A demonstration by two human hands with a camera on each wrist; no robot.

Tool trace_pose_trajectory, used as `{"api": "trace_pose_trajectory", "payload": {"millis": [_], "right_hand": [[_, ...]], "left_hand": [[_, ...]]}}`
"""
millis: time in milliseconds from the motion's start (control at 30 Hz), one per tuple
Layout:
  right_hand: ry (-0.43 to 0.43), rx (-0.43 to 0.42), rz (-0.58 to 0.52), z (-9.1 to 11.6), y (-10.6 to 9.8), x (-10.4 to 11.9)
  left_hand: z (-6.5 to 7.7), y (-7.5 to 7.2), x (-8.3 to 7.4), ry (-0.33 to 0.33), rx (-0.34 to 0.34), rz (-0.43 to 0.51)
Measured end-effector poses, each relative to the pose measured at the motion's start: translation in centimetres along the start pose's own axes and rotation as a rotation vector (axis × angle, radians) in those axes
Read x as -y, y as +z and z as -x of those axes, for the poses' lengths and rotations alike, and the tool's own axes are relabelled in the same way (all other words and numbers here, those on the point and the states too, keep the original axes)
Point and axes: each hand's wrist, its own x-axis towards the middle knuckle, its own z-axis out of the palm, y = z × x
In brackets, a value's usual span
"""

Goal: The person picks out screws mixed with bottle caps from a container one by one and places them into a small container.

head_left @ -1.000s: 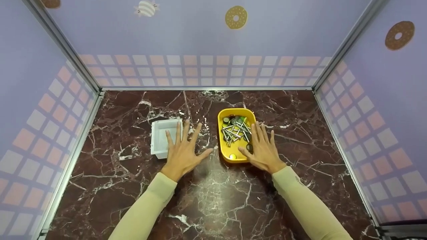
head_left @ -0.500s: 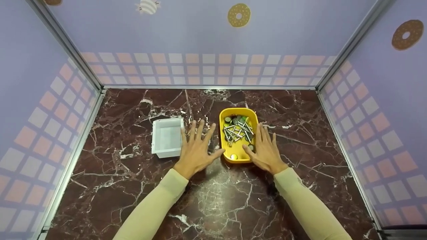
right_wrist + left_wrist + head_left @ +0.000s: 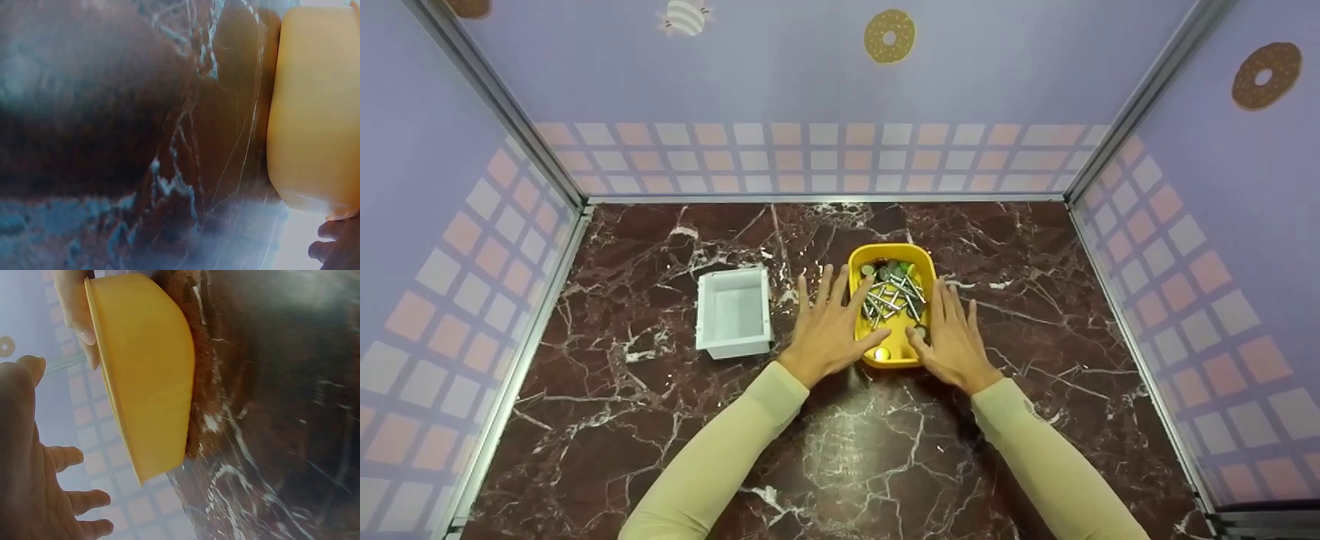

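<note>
A yellow oblong tub [image 3: 892, 248] stands on the table, its outer wall [image 3: 149, 365] also filling the middle of the left wrist view. Inside lie silver screws [image 3: 894, 298] and several small round discs, some dark. My left hand [image 3: 829, 330] hovers at the tub's left side, fingers spread, its thumb and index finger overlapping the rim in the head view. At the right side is my right hand [image 3: 955, 341], fingers straight along the wall and thumb over the rim. In the right wrist view, only its fingertips [image 3: 329, 242] show, below the tub.
A white rectangular bin [image 3: 735, 348] with nothing visible in it stands to the left of my left hand. The dark red marbled table [image 3: 607, 435] is walled by lilac panels [image 3: 780, 75] at the back and both sides.
My left hand has moved right, from over the white bin's right edge to the left side of the yellow tub. The right hand stays nearly still at the tub's right side.
</note>
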Motion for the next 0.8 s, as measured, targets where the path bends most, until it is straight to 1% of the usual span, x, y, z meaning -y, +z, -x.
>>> {"api": "trace_pose_trajectory", "payload": {"millis": [233,433,600,800], "right_hand": [[-0.006,-0.007,0.021,-0.1,0.3,0.0],[-0.006,-0.015,0.010,-0.1,0.2,0.0],[-0.010,-0.037,0.010,0.0,0.2,0.0],[-0.011,-0.044,-0.010,0.2,0.1,0.0]], "left_hand": [[-1.7,0.2,-1.0,0.035,0.022,0.003],[-3.0,0.2,-1.7,0.061,0.044,-0.064],[-4.0,0.2,-2.1,0.075,0.054,-0.098],[-5.2,0.2,-2.9,0.093,0.067,-0.146]]}}
